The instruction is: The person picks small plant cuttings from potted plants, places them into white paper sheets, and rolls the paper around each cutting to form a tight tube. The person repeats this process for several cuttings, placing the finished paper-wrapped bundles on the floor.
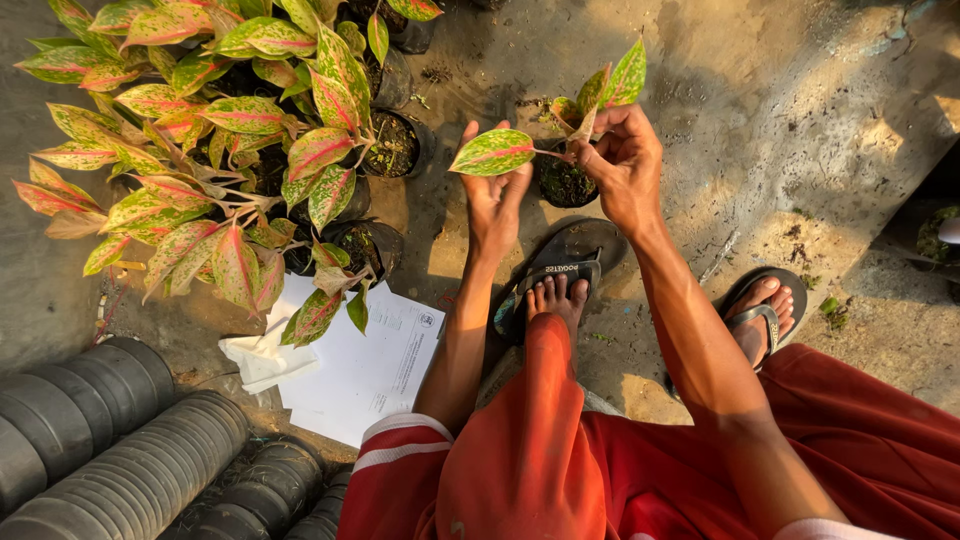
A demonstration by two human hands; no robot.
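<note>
Right hand (pixel 625 165) pinches the green-and-pink leafed potted plant's stems (pixel 578 128); left hand (pixel 495 200), fingers loose, should support the broad leaf (pixel 492 152) just beside that pinch gently.

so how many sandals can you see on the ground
2: one black sandal under the foot by the left hand, one black sandal under the other foot, at right. None seems hidden.

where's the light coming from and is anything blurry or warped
Head view: warm low sunlight from the right, bright patches on the concrete ground; the left hand shades the ground beneath; the pink-and-green potted leaves are sharp; edges bow slightly from the wide lens.
</note>
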